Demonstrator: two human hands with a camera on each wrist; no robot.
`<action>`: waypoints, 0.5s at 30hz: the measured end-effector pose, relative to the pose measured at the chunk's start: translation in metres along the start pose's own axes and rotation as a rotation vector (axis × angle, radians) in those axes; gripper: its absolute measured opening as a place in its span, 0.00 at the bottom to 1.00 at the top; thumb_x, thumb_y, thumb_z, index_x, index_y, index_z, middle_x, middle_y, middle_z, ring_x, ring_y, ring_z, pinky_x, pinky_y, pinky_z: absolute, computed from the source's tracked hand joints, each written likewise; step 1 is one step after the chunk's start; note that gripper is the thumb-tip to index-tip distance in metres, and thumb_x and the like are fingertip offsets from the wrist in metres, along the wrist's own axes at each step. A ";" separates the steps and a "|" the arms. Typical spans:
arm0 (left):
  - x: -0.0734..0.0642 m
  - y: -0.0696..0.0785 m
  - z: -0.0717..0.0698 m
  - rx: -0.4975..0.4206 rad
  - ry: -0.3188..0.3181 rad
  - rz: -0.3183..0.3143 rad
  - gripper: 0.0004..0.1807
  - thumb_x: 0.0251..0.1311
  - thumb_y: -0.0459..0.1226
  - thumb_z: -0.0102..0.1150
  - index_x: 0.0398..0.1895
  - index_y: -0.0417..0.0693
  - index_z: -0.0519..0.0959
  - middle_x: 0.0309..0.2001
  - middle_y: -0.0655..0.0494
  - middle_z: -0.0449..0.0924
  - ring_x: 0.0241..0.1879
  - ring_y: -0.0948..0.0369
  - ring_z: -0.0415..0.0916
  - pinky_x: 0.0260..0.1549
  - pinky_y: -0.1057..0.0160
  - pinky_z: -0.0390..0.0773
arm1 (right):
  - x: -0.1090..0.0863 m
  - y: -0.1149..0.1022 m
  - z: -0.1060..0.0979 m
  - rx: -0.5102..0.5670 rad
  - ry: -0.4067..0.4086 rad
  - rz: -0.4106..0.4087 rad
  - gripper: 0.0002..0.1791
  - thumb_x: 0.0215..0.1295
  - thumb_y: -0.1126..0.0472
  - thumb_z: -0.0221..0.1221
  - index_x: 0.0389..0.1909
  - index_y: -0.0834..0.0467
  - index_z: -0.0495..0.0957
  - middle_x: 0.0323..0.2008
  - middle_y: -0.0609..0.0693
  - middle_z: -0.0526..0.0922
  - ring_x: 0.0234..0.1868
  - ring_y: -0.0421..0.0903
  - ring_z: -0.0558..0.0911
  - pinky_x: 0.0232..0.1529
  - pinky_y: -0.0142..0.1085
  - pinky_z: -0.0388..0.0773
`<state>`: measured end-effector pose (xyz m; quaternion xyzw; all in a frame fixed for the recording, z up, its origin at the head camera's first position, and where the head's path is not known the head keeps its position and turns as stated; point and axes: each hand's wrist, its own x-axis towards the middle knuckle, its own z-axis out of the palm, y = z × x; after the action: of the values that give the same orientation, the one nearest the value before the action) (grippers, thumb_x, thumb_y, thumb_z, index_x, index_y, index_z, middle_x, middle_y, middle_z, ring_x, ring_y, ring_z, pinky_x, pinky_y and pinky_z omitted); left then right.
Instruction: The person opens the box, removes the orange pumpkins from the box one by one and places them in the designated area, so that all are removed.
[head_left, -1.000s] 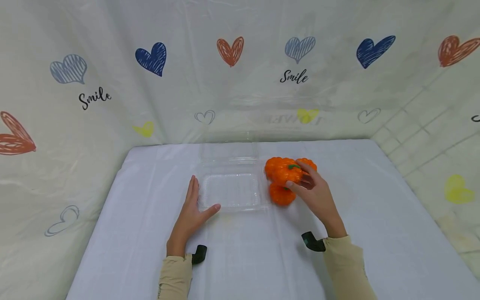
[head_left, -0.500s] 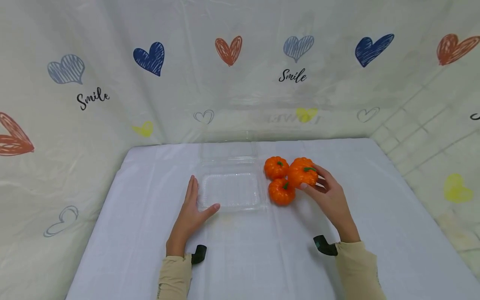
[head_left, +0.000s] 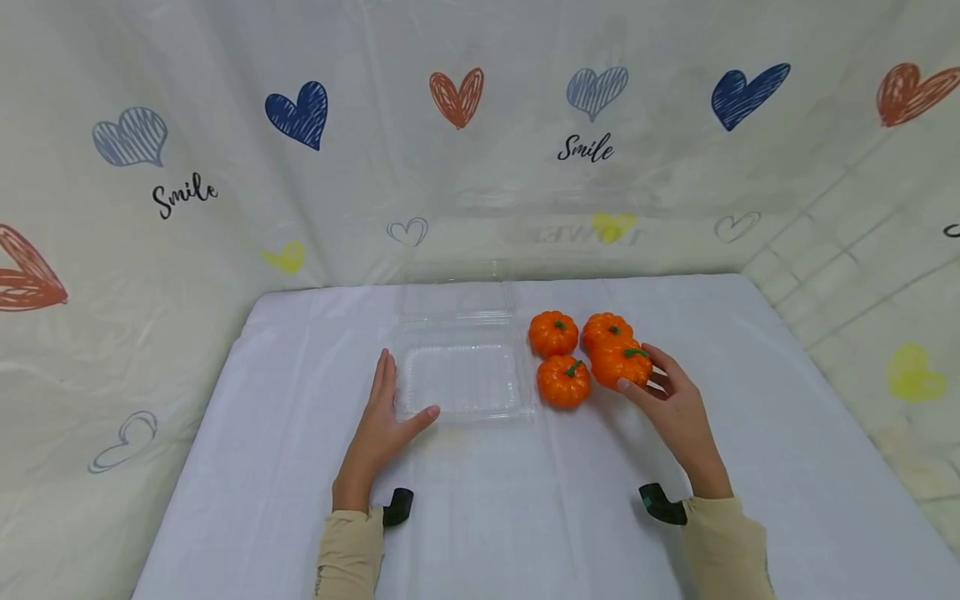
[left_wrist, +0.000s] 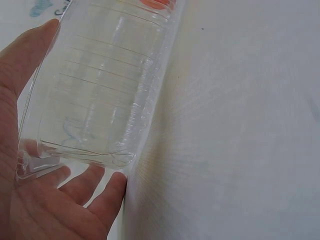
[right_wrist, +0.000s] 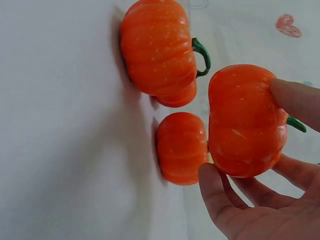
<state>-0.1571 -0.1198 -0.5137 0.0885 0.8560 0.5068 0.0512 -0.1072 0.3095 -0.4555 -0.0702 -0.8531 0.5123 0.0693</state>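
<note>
In the head view, a clear plastic clamshell box (head_left: 461, 417) stands on the table with its lid (head_left: 457, 300) raised at the back. Beside its left end, my left hand (head_left: 382, 437) has its fingers straight and its thumb spread, touching the box at the near left corner. My right hand (head_left: 678, 417) pinches a small orange pumpkin (head_left: 621, 367) with a green stem between thumb and fingers. The right wrist view has this pumpkin (right_wrist: 247, 122) held up off the table. Three more pumpkins sit close by: back left (head_left: 553, 333), front left (head_left: 564, 382) and a partly covered one (head_left: 603, 327) behind the held one.
A white cloth covers the table (head_left: 480, 517). Behind it hangs a pale curtain (head_left: 510, 183) printed with hearts and words. A black wrist mount (head_left: 398, 508) juts out by the left sleeve, and another mount (head_left: 663, 504) by the right.
My right hand has moved right and nearer with its pumpkin, away from above the left pumpkins, and those beneath now show more fully. The left hand and the box have stayed put.
</note>
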 end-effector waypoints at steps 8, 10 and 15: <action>0.001 -0.001 0.000 0.003 0.003 0.005 0.68 0.63 0.62 0.72 0.89 0.56 0.32 0.87 0.63 0.25 0.84 0.48 0.44 0.80 0.40 0.48 | -0.003 0.014 0.001 -0.042 -0.028 0.075 0.46 0.77 0.46 0.66 0.86 0.57 0.55 0.81 0.61 0.61 0.74 0.65 0.68 0.53 0.14 0.68; 0.001 0.000 0.000 -0.003 0.002 0.005 0.68 0.62 0.62 0.73 0.89 0.56 0.32 0.87 0.64 0.25 0.84 0.48 0.45 0.80 0.40 0.48 | -0.005 0.017 0.002 -0.041 -0.036 0.086 0.47 0.76 0.46 0.66 0.86 0.57 0.55 0.81 0.61 0.60 0.74 0.65 0.68 0.53 0.14 0.68; 0.001 0.000 -0.001 -0.014 0.004 0.006 0.69 0.62 0.61 0.73 0.89 0.56 0.32 0.87 0.65 0.25 0.85 0.50 0.42 0.80 0.41 0.47 | -0.009 0.024 0.003 -0.042 -0.046 0.101 0.46 0.76 0.47 0.66 0.86 0.58 0.55 0.81 0.62 0.60 0.74 0.66 0.68 0.53 0.14 0.67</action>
<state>-0.1580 -0.1200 -0.5131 0.0896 0.8524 0.5129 0.0484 -0.0982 0.3164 -0.4787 -0.1027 -0.8605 0.4985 0.0222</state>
